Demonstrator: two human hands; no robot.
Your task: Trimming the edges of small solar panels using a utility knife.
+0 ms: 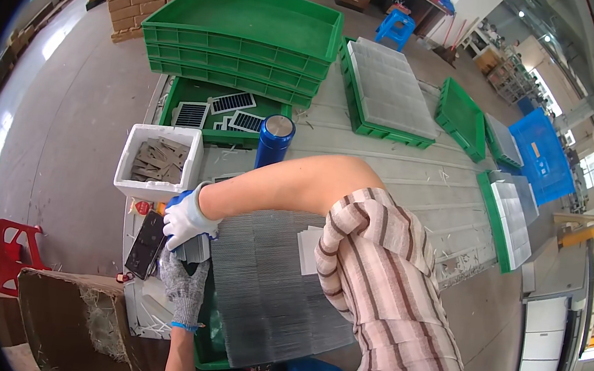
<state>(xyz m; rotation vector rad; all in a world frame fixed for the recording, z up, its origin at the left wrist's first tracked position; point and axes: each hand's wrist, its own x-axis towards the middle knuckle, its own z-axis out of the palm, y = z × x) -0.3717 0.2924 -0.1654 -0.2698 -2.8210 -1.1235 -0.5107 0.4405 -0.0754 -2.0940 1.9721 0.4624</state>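
My right hand (pixel 189 221), in a white glove with blue, reaches across from the right, its fingers closed over a small stack of grey plates (pixel 194 249). Just below, my left hand (pixel 184 284) in a grey knitted glove grips the lower end of the same stack; its fingertips are partly hidden. Beside both hands, long rows of tightly packed thin grey plates (pixel 265 293) fill a green tray (pixel 213 335). The tray's left end shows green, without plates. A few white flat pieces (pixel 308 252) lie on the rows near my right sleeve.
Left of the hands lies a black phone (pixel 147 243). Beyond stand a white foam box (pixel 121 171) of grey strips, a blue bottle (pixel 272 154) and stacked green crates (pixel 239 49). A filled green tray (pixel 392 132) sits further right. A cardboard box (pixel 44 310) is near left.
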